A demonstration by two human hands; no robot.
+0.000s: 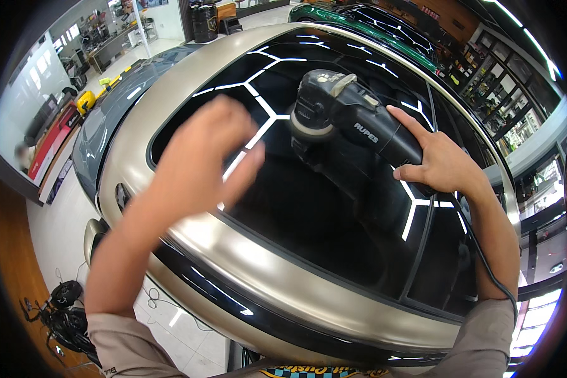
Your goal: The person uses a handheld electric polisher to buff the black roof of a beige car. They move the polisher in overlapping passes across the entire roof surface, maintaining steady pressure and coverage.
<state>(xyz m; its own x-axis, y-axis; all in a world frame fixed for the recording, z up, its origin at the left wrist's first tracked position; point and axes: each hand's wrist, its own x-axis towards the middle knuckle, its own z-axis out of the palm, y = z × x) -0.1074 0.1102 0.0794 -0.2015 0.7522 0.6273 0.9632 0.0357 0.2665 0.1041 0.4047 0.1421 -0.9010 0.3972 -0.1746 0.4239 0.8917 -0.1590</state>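
My right hand (446, 159) is wrapped around the rear handle of a black electric car polisher (368, 126), thumb on the near side. The polisher's round head and pale pad (312, 134) point left, over the shiny black glass roof (309, 201) of a matte gold car (258, 249). Whether the pad touches the glass I cannot tell; its dark reflection shows just below. Raised above the roof's left part is my left hand (198, 160), smeared by motion. No object shows in it, and its fingers are too blurred to read.
A black power cord (485, 258) trails from the polisher along my right forearm. Beyond the roof stands a green car (372, 28); a grey car (123, 104) is at the left. A black motorcycle (69, 315) stands at the lower left. Shelves (516, 94) line the right side.
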